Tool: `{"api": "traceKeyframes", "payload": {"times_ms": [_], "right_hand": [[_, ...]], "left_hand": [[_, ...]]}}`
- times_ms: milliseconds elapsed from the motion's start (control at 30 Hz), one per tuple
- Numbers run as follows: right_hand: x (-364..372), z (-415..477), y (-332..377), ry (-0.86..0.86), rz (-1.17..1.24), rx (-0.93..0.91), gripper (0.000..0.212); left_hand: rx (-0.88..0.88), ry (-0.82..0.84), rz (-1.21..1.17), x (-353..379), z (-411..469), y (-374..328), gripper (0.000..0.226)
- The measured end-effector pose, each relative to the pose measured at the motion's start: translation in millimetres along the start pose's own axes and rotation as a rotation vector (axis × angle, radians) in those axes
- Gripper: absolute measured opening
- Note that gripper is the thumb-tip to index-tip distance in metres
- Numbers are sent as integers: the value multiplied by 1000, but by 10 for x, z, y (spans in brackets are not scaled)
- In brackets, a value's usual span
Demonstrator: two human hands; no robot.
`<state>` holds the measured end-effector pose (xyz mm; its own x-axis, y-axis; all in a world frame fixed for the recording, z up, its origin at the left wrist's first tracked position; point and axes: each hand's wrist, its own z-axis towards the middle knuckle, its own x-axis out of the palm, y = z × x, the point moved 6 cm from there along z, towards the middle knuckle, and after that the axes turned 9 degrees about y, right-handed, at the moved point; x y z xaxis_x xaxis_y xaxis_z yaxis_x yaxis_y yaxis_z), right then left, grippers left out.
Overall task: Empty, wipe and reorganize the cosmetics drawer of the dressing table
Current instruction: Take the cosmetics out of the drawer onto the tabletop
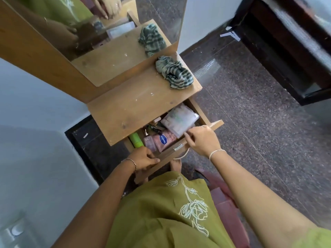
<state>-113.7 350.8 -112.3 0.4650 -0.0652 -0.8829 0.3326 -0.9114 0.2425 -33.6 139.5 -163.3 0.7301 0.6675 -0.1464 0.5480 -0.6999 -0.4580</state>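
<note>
- Left arm bare, stretched forward and down.
- Left hand (143, 159) palm down, fingers curled round the left end of the drawer (164, 161) front edge, thumb lying along the top.
- Right arm bare, stretched forward.
- Right hand (203, 140) knuckles up, fingers bent, tips inside the drawer's right front corner; grip unclear.

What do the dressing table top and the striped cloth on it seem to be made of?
Dressing table top: probably wood or wood-look laminate, matte; pale brown grain and white specks show. Striped cloth: soft woven fabric, likely cotton; it lies crumpled in folds.
</note>
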Motion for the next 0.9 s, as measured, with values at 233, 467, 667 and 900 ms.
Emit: {"api": "traceKeyframes", "payload": {"times_ms": [233,467,667,900], "right_hand": [[55,103,-115,61,-41,-68,45],[167,315,13,-52,-70,-138,37],[282,456,252,-176,-43,-223,24],[524,548,300,-53,-164,-275,44]], "left_hand": [[-32,185,-123,150,84,-43,18],[47,300,-152,264,159,-62,12],[166,341,-120,322,218,-103,16],[268,381,-108,411,272,-86,20]]}}
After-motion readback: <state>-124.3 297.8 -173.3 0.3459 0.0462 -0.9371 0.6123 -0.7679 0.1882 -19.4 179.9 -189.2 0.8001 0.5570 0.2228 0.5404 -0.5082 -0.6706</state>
